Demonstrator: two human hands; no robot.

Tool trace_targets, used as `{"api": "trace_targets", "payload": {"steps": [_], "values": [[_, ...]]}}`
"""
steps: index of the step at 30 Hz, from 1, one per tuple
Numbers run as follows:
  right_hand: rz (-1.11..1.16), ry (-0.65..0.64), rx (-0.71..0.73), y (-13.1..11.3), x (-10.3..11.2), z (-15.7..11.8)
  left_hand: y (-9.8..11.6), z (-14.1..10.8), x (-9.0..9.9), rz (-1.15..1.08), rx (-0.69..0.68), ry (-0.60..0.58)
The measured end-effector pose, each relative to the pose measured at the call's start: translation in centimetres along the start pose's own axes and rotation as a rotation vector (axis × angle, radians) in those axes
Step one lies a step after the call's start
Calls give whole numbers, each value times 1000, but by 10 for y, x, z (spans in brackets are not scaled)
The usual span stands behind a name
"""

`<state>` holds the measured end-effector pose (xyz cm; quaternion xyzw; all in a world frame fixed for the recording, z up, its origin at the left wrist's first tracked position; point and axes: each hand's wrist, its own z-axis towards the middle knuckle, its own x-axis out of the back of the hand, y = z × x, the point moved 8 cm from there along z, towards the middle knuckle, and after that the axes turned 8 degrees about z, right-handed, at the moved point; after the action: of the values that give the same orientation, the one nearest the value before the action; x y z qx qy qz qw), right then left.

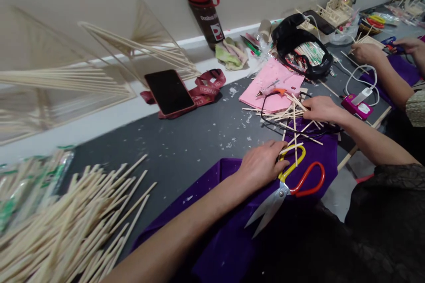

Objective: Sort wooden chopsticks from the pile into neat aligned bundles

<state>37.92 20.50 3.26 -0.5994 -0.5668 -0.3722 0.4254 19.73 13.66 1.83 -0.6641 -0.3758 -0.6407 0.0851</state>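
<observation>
My left hand [264, 163] is closed around the end of a short wooden stick [292, 147], beside the yellow handle of a pair of scissors [281, 192]. The scissors lie with blades parted on a purple cloth [219, 230]; one handle is yellow, the other red. Farther right, my right hand [321, 108] pinches at a loose pile of cut wooden sticks [295, 119], its fingertips partly hidden among them. A black cable loops through that pile. Just behind, a pink glue gun [277, 91] rests on pink sheets [257, 86].
A heap of long sticks [79, 216] lies front left. A phone [170, 93] on a red lanyard [209, 88], a bottle [206, 17] and stick frames [159, 48] stand along the wall. Black headphones [318, 64] and a magenta power adapter [357, 105] lie right, near another person's hands [370, 54].
</observation>
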Motion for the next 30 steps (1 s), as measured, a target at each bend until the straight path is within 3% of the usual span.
{"api": "trace_targets", "payload": {"steps": [7, 14, 17, 20, 24, 27, 30], "values": [[85, -25, 112, -3, 21, -4, -1, 0, 7, -75, -46, 18], [109, -100, 219, 8, 37, -21, -19, 2, 53, -207, -43, 174], [132, -90, 245, 15, 43, -29, -29, 5, 62, -298, 18, 223], [200, -3, 220, 22, 52, -36, -36, 8, 62, -411, 71, 252], [469, 214, 203, 27, 62, -41, -48, 11, 62, -667, 192, 335], [646, 352, 278, 20, 63, -38, -58, 17, 65, -884, 285, 455], [742, 395, 352, 2, 63, -28, -59, 33, 65, -1009, 312, 502]]}}
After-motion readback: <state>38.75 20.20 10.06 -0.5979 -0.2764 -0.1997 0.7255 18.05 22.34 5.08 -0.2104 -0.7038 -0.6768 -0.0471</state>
